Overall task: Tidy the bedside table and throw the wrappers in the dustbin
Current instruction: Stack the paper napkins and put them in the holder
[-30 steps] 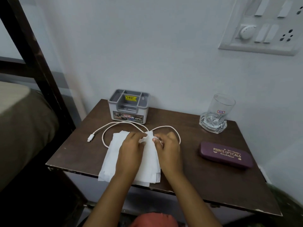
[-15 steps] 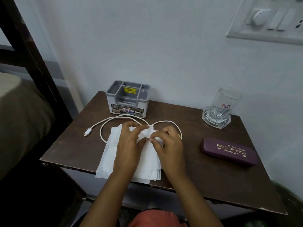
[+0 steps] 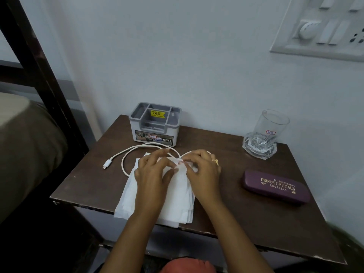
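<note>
A stack of white tissue papers point(image 3: 177, 201) lies on the dark brown bedside table point(image 3: 246, 219), its near edge hanging over the table's front. My left hand point(image 3: 152, 174) and my right hand point(image 3: 202, 170) rest on the stack's far end. Both pinch the top tissue's far edge between thumb and fingers and lift it slightly. A white charging cable point(image 3: 126, 154) loops around and under the far end of the tissues, its plug lying to the left.
A grey plastic organiser box point(image 3: 155, 125) stands at the back of the table against the wall. A clear glass point(image 3: 264, 134) sits at the back right. A purple spectacle case point(image 3: 275, 187) lies to the right. A bed and its dark frame point(image 3: 39, 62) are on the left.
My fingers have drawn together at the far edge of the top tissue and raised it a little. The camera has moved closer and tilted down.
</note>
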